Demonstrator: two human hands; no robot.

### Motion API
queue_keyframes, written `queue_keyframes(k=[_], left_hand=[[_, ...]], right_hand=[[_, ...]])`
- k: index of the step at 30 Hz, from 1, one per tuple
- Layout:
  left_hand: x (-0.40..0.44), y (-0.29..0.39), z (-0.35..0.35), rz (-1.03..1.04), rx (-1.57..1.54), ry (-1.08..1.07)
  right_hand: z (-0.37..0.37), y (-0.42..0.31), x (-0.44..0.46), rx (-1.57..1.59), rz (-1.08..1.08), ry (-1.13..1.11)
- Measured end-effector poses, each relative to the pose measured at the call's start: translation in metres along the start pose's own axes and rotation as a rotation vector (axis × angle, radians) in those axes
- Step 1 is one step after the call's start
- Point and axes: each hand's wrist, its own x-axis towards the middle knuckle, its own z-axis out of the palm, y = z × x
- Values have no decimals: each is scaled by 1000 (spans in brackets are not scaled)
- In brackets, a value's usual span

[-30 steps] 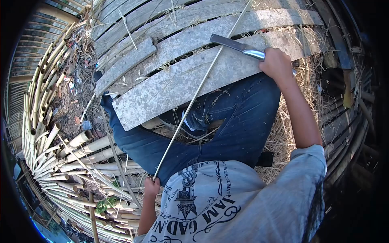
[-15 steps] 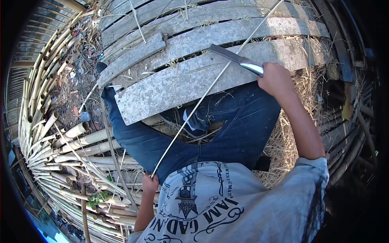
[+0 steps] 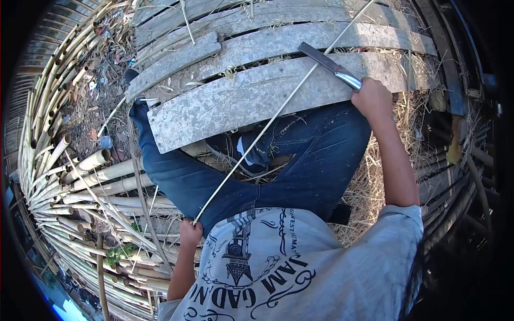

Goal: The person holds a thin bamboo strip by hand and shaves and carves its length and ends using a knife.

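My left hand [image 3: 190,232] is closed on the near end of a long, thin bamboo strip [image 3: 261,133], beside my left thigh. From there the strip slants up across my lap and over the wooden planks [image 3: 235,104] to the top edge of the view. My right hand [image 3: 373,99] grips a knife [image 3: 332,67] with a dark, straight blade and a shiny metal collar at the handle end. Its blade crosses the strip above the front plank. Fingers cover most of the handle.
Many cut bamboo poles [image 3: 88,166] lie stacked at the left. A short loose board [image 3: 176,67] rests on the planks. Pale shavings [image 3: 369,198] pile up beside my right leg, and my legs [image 3: 316,155] are bent under the front plank's edge.
The knife and my right hand have moved a little right along the strip, toward its far end. My left hand still holds the near end; the whole view has shifted slightly.
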Motion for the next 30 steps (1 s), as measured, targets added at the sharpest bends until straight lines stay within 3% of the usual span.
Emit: queue_keyframes(k=[1,2,6,7,8,10,11,13,15,17,18,19,21,23,26,27,29,30], left_hand=[[0,-2,1,66,41,77],[3,-9,2,-7,-57,-31],[2,-6,-2,-29,-78,-128],[0,-10,3,57,-49,-34],[0,-11,8,141,-19,67],[1,-3,4,92,-69,46],[1,-1,-1,48,-107,8],[7,10,-5,32,-91,-23],[5,4,2,-7,-94,-23],[3,-24,13,156,-65,48],[3,-21,12,117,-95,50],[5,-13,6,119,-97,38],[8,0,0,27,-85,-98],[9,-6,4,14,-91,-68],[4,-4,3,28,-82,6],[3,-5,5,44,-90,-4],[4,1,4,124,-24,95],[5,11,-3,22,-73,33]], right_hand=[[1,-8,-7,-9,-38,14],[1,-12,-14,-34,-157,5],[-12,19,15,-46,-22,24],[-7,14,10,-52,-29,26],[2,2,1,-64,-112,45],[-6,-20,-17,-172,-303,-32],[-9,-13,-9,-173,-296,-42],[-9,14,19,-35,-20,49],[-11,9,24,-52,-34,47],[-18,-12,4,-184,-257,-5],[-19,-15,-3,-252,-358,-39],[-16,1,9,-259,-352,-48],[-23,33,43,-141,118,3],[-24,27,36,-152,70,39],[-15,26,23,-242,-303,-11],[-11,46,35,-255,-286,-10],[-11,79,60,-204,76,179],[-15,79,59,-259,36,192]])
